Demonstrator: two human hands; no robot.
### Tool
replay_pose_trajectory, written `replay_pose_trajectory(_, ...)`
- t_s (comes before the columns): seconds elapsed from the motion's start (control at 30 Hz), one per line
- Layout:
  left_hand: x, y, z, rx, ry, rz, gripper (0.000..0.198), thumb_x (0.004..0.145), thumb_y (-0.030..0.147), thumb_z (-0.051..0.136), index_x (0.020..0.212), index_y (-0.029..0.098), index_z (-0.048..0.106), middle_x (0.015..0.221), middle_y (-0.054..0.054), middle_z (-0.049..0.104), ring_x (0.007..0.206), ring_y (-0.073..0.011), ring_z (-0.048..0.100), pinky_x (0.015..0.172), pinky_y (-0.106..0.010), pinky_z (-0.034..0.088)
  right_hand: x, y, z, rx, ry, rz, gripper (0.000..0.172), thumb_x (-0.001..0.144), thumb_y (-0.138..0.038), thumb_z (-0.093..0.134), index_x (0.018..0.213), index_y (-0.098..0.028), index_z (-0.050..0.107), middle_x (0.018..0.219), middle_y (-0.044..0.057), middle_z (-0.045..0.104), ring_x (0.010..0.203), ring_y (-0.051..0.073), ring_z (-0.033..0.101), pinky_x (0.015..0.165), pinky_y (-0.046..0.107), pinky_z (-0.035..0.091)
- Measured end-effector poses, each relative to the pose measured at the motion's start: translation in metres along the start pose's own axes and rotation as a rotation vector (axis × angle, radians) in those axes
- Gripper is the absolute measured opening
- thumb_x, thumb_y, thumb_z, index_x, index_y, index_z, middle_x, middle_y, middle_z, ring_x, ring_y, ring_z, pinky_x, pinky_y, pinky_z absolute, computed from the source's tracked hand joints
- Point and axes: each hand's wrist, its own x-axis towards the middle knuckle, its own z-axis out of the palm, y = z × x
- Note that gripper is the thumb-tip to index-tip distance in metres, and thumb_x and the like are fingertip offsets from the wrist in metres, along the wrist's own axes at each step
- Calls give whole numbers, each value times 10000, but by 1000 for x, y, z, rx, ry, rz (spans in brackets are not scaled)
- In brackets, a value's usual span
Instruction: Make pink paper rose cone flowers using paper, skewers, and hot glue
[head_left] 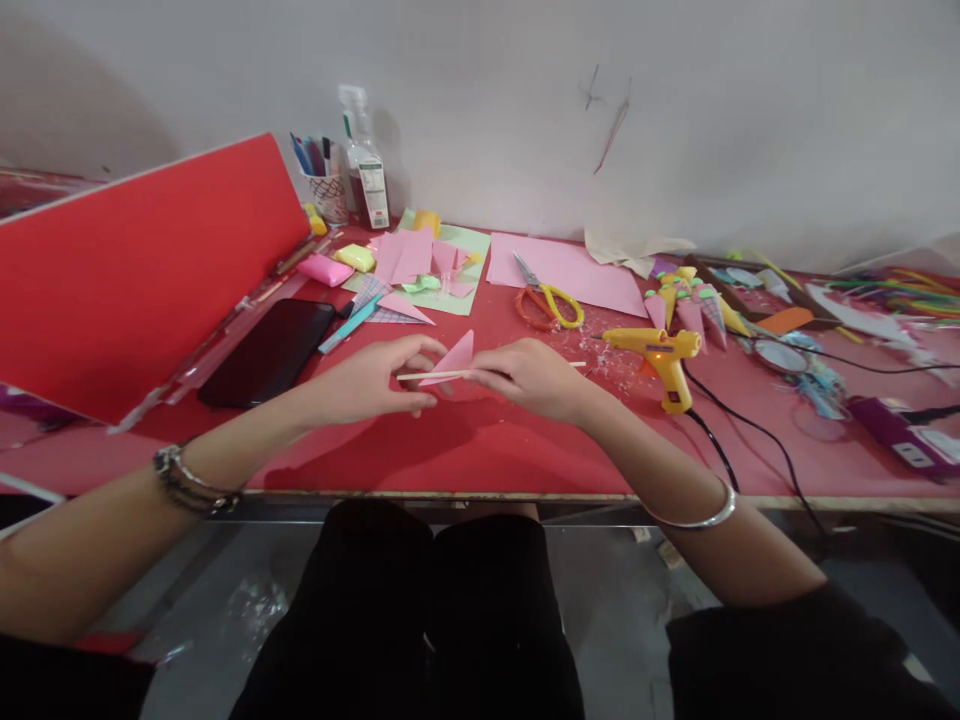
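My right hand (529,375) pinches a thin wooden stick (411,377) and the edge of a pink paper piece (453,358) wrapped or laid against it. The stick lies almost level, and its other end comes out past the right hand. My left hand (382,375) is curved around the stick's left end, thumb and fingers apart; some fingertips are behind the paper, and whether they touch it is unclear. Beyond the hands lie pink and checked paper cones (397,306). Yellow-and-orange-handled scissors (551,305) rest behind the right hand.
A yellow glue gun (664,360) with a lit orange light and cord lies right of my hands, near small decorated cones (694,305). Pink sheets (577,272) lie behind. At left are a black phone (266,355), red board (150,280), pen cup (328,195) and bottle (367,175).
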Motion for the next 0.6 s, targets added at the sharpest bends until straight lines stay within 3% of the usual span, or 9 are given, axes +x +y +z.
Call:
replay_pose_trajectory(0.27,1,-5,-2,146,87,42,469,679,367,567,1088,173,443,943,-47,617,833,-167,580,717,-263,443,-2,-6,-1,-277,35,50,365,895,-354,296,796,-155,585,695,28,581,617,118,482,496,234,176)
replay_pose_trajectory(0.5,4,-3,3,345,216,100,400,737,443,508,1028,169,481,768,-15,617,704,-147,560,618,-227,412,-5,-11,-2,-431,20,9,359,905,-331,282,779,-154,567,666,20,561,575,104,464,478,247,162)
replay_pose_trajectory(0.6,5,-2,3,437,200,108,372,755,450,479,985,157,495,751,-29,611,658,-147,547,578,-229,389,-3,-11,-3,-441,-12,18,340,902,-328,301,785,-154,568,664,20,560,567,103,460,479,251,167)
